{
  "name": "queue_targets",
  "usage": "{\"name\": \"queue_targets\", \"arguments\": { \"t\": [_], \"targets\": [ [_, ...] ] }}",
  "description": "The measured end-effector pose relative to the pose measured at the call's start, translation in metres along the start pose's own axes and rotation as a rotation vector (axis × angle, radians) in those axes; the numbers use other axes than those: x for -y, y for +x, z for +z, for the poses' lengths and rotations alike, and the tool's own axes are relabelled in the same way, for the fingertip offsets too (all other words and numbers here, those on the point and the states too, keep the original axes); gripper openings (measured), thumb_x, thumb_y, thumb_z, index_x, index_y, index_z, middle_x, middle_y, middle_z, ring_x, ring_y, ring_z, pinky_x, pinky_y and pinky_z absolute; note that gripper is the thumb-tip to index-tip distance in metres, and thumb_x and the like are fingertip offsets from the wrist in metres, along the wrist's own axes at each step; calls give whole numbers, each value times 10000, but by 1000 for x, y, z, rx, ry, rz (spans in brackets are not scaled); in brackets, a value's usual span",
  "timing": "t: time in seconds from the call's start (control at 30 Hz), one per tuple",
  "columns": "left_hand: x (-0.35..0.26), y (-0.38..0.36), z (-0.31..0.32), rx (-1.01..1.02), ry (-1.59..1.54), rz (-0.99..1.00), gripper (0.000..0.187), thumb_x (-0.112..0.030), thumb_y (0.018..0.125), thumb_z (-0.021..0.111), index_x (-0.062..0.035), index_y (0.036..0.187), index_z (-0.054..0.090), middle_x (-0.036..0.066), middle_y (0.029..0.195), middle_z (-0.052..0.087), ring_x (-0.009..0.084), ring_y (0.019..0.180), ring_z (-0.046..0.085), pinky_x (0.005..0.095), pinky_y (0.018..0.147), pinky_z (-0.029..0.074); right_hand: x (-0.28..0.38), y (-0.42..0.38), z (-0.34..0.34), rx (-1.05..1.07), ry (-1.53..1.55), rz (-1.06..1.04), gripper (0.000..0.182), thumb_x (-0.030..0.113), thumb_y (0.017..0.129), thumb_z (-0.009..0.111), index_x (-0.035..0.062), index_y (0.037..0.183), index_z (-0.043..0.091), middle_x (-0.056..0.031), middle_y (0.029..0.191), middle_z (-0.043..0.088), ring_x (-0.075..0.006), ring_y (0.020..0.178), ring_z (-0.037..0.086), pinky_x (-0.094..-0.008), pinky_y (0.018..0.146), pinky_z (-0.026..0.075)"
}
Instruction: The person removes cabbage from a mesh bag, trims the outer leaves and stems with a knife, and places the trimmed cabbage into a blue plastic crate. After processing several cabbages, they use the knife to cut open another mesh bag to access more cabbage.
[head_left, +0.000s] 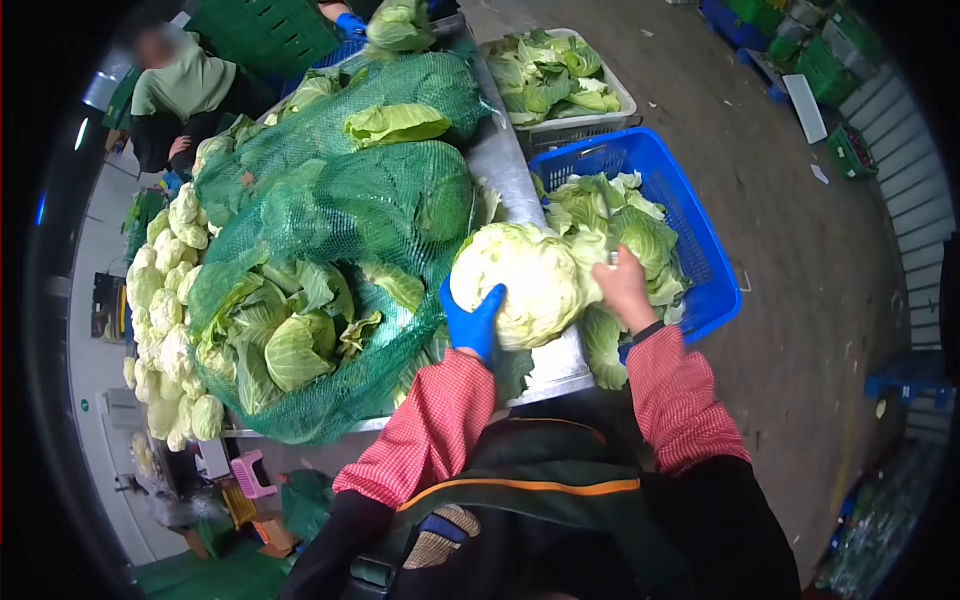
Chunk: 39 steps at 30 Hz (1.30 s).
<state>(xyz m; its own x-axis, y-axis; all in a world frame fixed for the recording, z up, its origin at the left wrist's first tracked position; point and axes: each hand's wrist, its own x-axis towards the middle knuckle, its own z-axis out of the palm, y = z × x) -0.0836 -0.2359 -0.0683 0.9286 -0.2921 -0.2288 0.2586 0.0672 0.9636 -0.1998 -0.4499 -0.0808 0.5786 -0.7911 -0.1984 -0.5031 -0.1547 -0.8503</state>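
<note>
A pale, round trimmed cabbage (515, 283) is held over the right edge of the metal table (560, 368). My left hand (472, 318), in a blue glove, grips its left side with the thumb on top. My bare right hand (624, 287) is closed at the cabbage's right side, around leaves or a stem; its fingertips are partly hidden. Below and behind the right hand, loose green leaves (645, 240) fill a blue crate (705, 255). Left of my hands, an open green mesh sack (385, 200) holds leafy cabbages (300, 350).
Pale cabbages (165, 320) are piled along the table's left side. A white crate (622, 95) of leaves stands behind the blue one. One person (185, 85) sits at the back left; another person's blue-gloved hand (350, 25) is near a cabbage at the top.
</note>
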Motion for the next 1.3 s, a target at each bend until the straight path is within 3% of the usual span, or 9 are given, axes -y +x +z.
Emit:
{"name": "queue_targets", "arguments": {
  "t": [0.1,0.17,0.27,0.4,0.5,0.63,0.93,1.2,1.3],
  "targets": [
    [19,15,-25,104,-311,-160,662,-123,787,747,-23,1345,406,145,1260,550,277,1123,562,410,960,471,-70,-11,-5,61,93,262,283,182,753,684,14,963,597,-113,711,628,-188,451,564,-344,444,463],
    [11,9,-34,173,-317,-178,649,-115,790,737,-19,1346,414,144,1253,559,272,1120,571,407,967,471,-73,-28,-2,26,183,194,314,219,746,695,8,945,577,-144,722,641,-253,510,610,-381,494,496],
    [-11,-3,-34,219,-258,-138,639,-113,788,738,-10,1333,421,143,1227,574,265,1100,583,394,965,476,-87,-7,0,-150,-446,-131,344,271,792,689,20,973,540,-192,734,643,-348,601,639,-443,552,511],
    [-46,-2,-41,279,-3,-20,681,-92,757,776,10,1314,399,156,1228,563,250,1086,583,365,950,484,-32,-19,-34,-154,-736,-251,222,285,913,575,102,1012,496,-171,832,648,-383,723,644,-484,595,493],
    [-7,11,-49,141,211,121,739,-108,735,805,14,1319,370,163,1222,558,246,1078,582,362,940,489,30,-70,-32,13,-517,-469,160,264,934,538,112,972,505,-160,849,643,-380,712,645,-482,581,495],
    [-19,14,-41,121,164,-102,767,-125,718,826,37,1304,359,167,1204,558,243,1078,575,353,930,491,49,-123,-15,102,-625,-544,122,222,935,536,101,929,520,-146,764,599,-367,616,619,-463,522,497],
    [-12,10,-25,57,286,-44,782,-131,709,840,39,1298,353,172,1185,575,237,1051,585,352,926,489,29,-83,24,-67,-656,-381,165,218,951,508,69,880,511,-188,670,607,-372,591,621,-478,497,483],
    [-8,20,-30,132,175,-67,785,-92,700,837,44,1303,354,179,1193,569,250,1069,583,358,944,483,56,-100,-31,262,-492,-362,222,293,933,546,72,946,537,-228,736,616,-438,693,603,-538,585,450],
    [-9,21,-27,199,304,16,855,-163,686,854,39,1338,338,203,1232,536,281,1105,566,384,961,473,68,-89,-27,74,-438,-519,257,295,903,599,68,1003,529,-201,799,626,-408,696,623,-508,573,476]
  ]
}}
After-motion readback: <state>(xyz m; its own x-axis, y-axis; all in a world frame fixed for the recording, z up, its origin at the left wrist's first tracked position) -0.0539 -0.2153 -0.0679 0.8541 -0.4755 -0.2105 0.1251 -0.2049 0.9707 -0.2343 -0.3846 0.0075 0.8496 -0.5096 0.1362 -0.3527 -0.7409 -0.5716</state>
